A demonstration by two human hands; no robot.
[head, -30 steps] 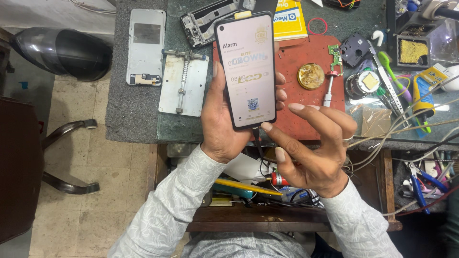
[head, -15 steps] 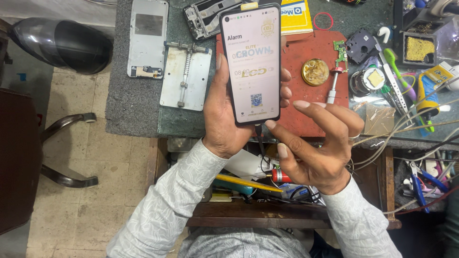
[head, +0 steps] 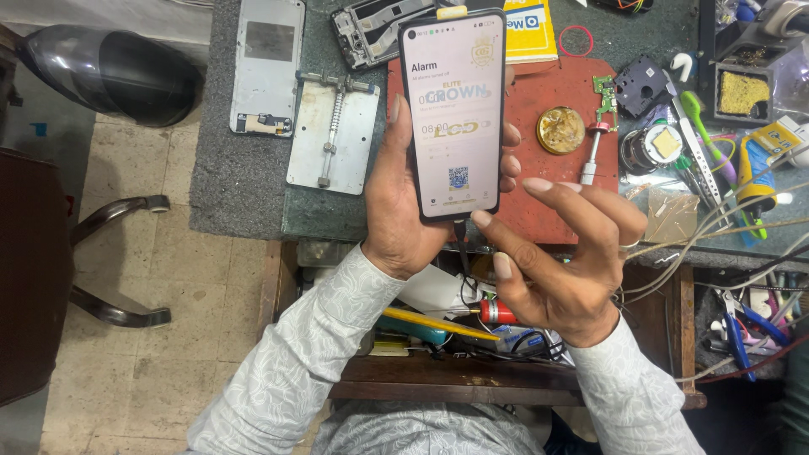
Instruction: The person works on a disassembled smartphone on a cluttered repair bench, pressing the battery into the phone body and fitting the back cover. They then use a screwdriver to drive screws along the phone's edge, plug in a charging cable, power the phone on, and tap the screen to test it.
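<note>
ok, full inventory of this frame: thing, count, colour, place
phone: 1, black frame, lit white screen, upright in left hand
cable: 1, black, hangs below phone
red mat: 1, on bench behind phone
metal clamp plate: 1, silver, left of phone
phone back panel: 1, silver, far left of bench
round tin: 1, brass, on red mat
small circuit board: 1, green, right of tin
helmet: 1, black, left of the bench
left hand: grips phone
right hand: open, fingers spread beside phone's lower edge
</note>
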